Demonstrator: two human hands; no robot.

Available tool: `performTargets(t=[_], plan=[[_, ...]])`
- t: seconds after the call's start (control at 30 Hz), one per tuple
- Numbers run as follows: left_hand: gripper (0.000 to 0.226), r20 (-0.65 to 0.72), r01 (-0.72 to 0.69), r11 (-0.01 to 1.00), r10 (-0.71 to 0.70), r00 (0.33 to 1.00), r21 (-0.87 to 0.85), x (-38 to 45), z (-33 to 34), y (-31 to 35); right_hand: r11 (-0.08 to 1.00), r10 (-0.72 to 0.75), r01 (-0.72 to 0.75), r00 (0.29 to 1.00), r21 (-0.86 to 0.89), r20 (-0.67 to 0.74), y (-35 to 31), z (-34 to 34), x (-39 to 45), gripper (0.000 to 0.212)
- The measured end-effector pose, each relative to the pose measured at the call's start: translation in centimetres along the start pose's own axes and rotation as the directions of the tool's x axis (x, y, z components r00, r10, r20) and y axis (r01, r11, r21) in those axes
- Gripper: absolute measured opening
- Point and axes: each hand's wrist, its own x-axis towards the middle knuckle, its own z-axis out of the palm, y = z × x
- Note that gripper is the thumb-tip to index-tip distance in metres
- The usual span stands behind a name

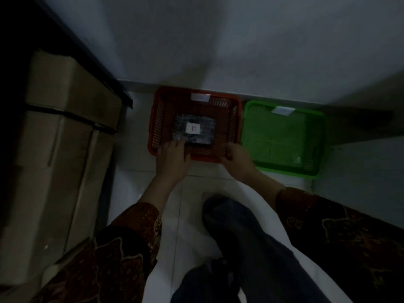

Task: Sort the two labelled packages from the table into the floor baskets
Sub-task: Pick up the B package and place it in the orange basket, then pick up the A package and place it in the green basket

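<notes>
A dark wrapped package (194,129) with a white label marked "B" lies flat inside the orange basket (237,119) on the floor. My left hand (172,157) rests over the basket's near left rim, fingertips touching the package's near left corner. My right hand (237,158) hovers at the near right rim, fingers curled, apart from the package. Beside it on the right stands a green basket (282,136), with nothing visible inside. Each basket carries a white tag on its far wall. The second package is out of view.
Stacked cardboard boxes (61,136) stand along the left under a dark table edge. A white wall (240,44) runs right behind the baskets. My foot and dark trouser leg (236,226) are on the white tiles below the hands.
</notes>
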Motion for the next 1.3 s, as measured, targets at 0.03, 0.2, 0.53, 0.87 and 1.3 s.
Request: performTargets(t=[0.03,0.2,0.53,0.87,1.3], plan=[[0.034,0.026,-0.018,0.997,0.016,1.000,0.081,-1.9,-2.1,1.9,0.997,-0.045,0.044,0.999,-0.057,-0.010,-1.2,-1.6,-2.4,0.029],[0.034,0.056,-0.111,0.945,0.098,0.994,0.308,-12.7,-12.6,12.6,0.936,-0.087,0.034,0.987,-0.350,-0.138,-6.9,-10.3,-15.9,0.038],[0.037,-0.017,-0.305,0.837,0.350,0.936,0.455,-31.4,-24.2,32.9,0.830,-0.155,-0.096,0.907,-0.550,-0.392,-9.4,-25.2,-43.4,0.045],[0.043,0.035,-0.598,0.718,0.629,0.777,0.357,-39.5,-17.2,52.7,0.892,0.004,-0.310,0.733,-0.328,-0.680,4.4,-37.0,-60.5,0.044],[0.068,0.051,-0.609,0.762,0.614,0.787,0.221,-42.7,0.0,74.2,0.950,0.261,-0.311,0.734,0.031,-0.628,28.5,-54.3,-64.3,0.067]])
